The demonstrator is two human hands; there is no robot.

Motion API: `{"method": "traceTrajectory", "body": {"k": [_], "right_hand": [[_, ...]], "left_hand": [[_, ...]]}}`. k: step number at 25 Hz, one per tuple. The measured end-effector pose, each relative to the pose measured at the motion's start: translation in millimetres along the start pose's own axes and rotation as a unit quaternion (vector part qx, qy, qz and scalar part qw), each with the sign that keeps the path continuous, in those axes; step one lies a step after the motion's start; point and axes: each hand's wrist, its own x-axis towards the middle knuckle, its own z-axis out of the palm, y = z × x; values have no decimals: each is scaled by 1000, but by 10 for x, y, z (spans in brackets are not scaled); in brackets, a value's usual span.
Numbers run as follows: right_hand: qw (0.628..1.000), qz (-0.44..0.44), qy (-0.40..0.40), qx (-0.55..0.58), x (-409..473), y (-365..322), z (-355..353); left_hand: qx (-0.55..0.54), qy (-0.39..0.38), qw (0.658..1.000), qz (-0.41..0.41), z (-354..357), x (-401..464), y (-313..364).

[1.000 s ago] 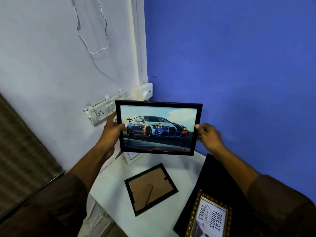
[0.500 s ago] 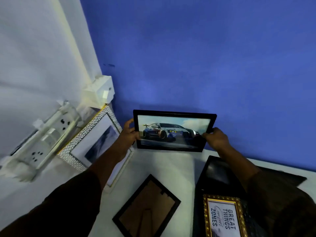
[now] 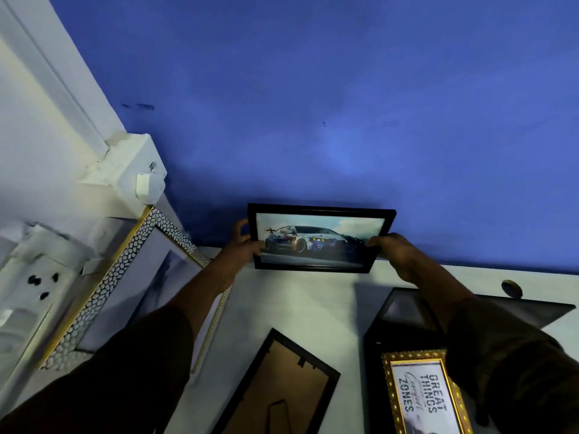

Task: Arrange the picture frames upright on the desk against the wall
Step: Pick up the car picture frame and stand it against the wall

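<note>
Both hands' fingers closed on car picture frame [image 3: 321,239], left hand [image 3: 242,242] at its left edge, right hand [image 3: 393,250] at lower right corner, against blue wall [image 3: 313,104].

A white switch box [image 3: 138,177] and socket strip [image 3: 34,277] are fixed on the white wall [image 3: 28,126].

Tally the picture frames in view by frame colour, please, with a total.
Black frames: 3 (car picture frame, face-down frame, large frame)
Gold frames: 1 (quote frame)
White pebbled frames with gold edge: 1
Total: 5
</note>
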Motion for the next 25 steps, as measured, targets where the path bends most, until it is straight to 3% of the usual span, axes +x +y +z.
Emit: {"method": "traceTrajectory", "body": {"k": [12,17,21,25], "right_hand": [[998,31,-20,58,44,-99,125],[998,35,5,49,111,-76,130],[997,29,54,-40,90,-57,116],[997,-8,29,-67,-43,-179,171]], "left_hand": [[-30,-24,999,-28,98,402,24],[-28,3,999,-25,183,461,22],[-5,53,997,-54,233,403,-70],[-24,94,993,-74,304,107,-172]]}}
